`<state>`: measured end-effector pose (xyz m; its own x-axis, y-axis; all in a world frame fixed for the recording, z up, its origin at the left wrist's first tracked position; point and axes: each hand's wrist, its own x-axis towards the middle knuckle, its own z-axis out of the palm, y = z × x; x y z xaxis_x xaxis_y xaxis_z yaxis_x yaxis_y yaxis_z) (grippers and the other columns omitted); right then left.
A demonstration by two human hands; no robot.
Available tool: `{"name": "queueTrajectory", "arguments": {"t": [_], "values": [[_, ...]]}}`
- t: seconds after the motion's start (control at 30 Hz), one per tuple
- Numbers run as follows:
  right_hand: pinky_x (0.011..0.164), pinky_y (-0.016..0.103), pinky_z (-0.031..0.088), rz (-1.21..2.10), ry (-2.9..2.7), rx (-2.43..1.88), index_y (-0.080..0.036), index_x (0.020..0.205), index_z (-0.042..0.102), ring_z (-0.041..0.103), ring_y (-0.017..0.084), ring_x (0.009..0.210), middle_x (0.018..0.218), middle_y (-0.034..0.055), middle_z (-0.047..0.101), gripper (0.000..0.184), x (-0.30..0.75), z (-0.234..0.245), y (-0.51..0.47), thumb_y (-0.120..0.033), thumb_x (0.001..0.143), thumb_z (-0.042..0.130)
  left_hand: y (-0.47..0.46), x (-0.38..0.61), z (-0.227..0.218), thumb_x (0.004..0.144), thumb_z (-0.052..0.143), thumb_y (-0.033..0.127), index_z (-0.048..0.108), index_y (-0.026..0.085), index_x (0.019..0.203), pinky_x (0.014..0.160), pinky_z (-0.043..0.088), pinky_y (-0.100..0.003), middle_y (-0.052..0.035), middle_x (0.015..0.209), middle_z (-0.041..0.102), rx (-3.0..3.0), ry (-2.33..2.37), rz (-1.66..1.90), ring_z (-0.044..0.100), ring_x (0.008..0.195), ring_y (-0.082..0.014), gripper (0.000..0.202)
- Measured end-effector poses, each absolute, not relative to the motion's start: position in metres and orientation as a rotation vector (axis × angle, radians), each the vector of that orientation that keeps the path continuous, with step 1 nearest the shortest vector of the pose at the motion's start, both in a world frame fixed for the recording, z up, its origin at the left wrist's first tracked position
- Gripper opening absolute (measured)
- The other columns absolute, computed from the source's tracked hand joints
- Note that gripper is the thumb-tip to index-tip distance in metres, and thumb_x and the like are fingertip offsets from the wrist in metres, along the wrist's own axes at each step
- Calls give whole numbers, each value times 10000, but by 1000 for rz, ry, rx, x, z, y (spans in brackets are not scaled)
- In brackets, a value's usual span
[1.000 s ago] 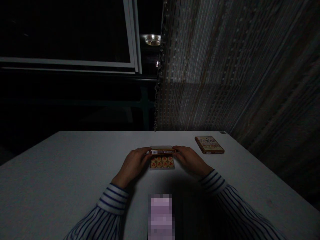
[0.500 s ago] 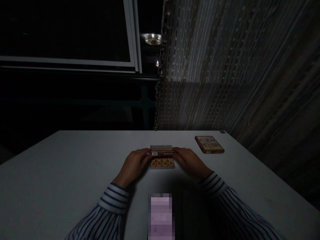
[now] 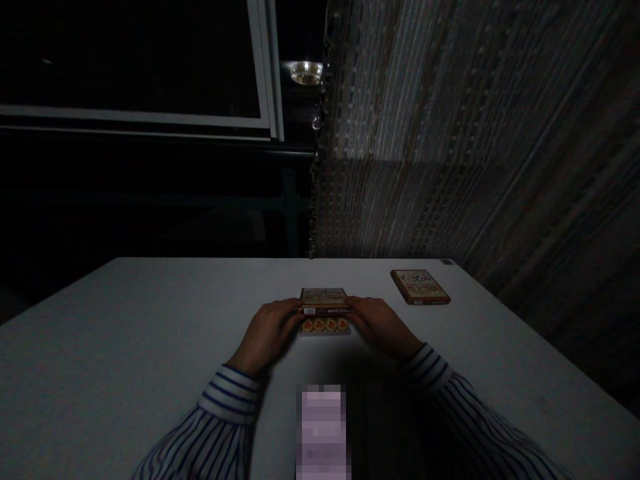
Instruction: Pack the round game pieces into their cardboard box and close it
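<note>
A brown box lid point(image 3: 323, 298) with dark lettering on its top is gripped at its two ends. My left hand point(image 3: 267, 331) holds the left end, and my right hand point(image 3: 380, 325) holds the right end, fingers closed on the edges. From under the lid's near side pokes a clear tray point(image 3: 325, 333). One row of round Chinese chess pieces point(image 3: 319, 325), wooden-coloured with red characters, shows in it. The rest of the tray is hidden beneath the lid.
A similar flat brown box point(image 3: 420, 287) lies at the back right of the white table point(image 3: 150, 353). Behind the table's far edge hangs a string curtain point(image 3: 400, 133). A pixelated pinkish patch point(image 3: 323, 433) is at the bottom centre.
The lid has come slightly nearer and lower over the tray, covering more of the pieces. More of its top face shows. Both hands keep their hold.
</note>
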<state>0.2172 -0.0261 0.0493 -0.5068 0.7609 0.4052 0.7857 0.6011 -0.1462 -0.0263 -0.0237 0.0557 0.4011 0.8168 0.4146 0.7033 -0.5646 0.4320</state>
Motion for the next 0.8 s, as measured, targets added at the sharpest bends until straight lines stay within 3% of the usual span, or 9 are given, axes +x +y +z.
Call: {"name": "queueTrajectory", "arguments": {"t": [0.8], "values": [[833, 326, 364, -140, -2484, -1248, -140, 1103, 472, 518, 185, 962, 1119, 93, 552, 287, 220, 41, -28, -222, 840, 393, -27, -29, 47, 830, 394, 312, 537, 227, 1075, 820, 405, -333, -43, 1050, 605, 2539, 1368, 803, 549, 923, -185, 296]]}}
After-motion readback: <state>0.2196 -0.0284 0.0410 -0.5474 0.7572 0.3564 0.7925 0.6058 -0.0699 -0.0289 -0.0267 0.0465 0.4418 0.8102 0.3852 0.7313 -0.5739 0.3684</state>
